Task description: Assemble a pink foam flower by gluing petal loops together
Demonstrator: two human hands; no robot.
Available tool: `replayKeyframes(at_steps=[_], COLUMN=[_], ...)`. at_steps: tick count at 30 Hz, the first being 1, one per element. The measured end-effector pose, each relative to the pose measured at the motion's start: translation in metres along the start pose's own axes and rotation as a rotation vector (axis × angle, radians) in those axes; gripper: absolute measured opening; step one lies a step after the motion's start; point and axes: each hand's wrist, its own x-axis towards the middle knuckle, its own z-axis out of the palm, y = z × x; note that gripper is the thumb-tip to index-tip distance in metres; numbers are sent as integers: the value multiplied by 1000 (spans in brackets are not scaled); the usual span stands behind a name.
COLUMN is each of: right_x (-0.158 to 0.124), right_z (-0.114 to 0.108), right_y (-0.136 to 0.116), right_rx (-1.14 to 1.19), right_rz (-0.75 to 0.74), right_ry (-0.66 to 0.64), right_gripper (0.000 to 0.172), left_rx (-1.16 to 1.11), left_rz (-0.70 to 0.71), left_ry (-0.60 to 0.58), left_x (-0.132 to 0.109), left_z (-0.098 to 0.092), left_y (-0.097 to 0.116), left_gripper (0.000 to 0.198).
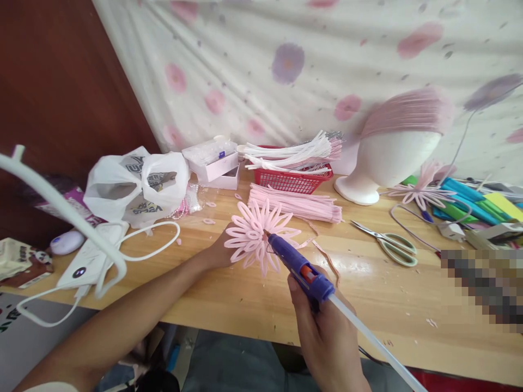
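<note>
My right hand point(327, 332) is wrapped round a purple hot glue gun point(300, 267), with a long translucent glue stick point(376, 340) sticking out of its rear. The gun's nozzle points at the centre of a pink pipe-cleaner flower point(261, 234) made of many looped petals. Behind and below the flower is my left hand point(224, 247); the petals cover its fingers, and it appears to hold the flower up from underneath. Just beyond lies a bundle of pink pipe cleaners point(294, 204) on the wooden table point(253, 302).
A red basket point(292, 179) holds white and pink pipe cleaners. Scissors point(386, 242) lie to the right, near a foam head point(392, 158). White plastic bag point(134, 185), power bank point(92, 258) and a looping white cable stand left. A second pink flower point(423, 190) rests at right.
</note>
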Motion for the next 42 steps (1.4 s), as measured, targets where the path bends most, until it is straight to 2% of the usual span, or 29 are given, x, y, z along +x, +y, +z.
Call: replayKeyframes(at_steps=[3, 10, 19, 25, 32, 42], right_x=[-1, -6, -2, -3, -3, -6], right_z=[2, 4, 4, 5, 6, 2], right_y=[2, 7, 1, -1, -2, -5], right_rx=[-45, -61, -119, -138, -141, -169], right_rz=[-43, -50, -93, -101, -107, -108], right_ry=[6, -1, 32, 49, 54, 70], right_gripper=[13, 14, 11, 10, 10, 10], left_rx=[-68, -184, -8, 17, 77, 51], left_rz=[69, 58, 150, 198, 113, 113], left_ry=[-43, -21, -45, 4, -101, -101], left_x=[5, 11, 6, 4, 4, 6], left_z=[-4, -10, -1, 0, 2, 1], left_y=[8, 19, 7, 4, 2, 8], left_gripper=[35, 37, 34, 36, 35, 31])
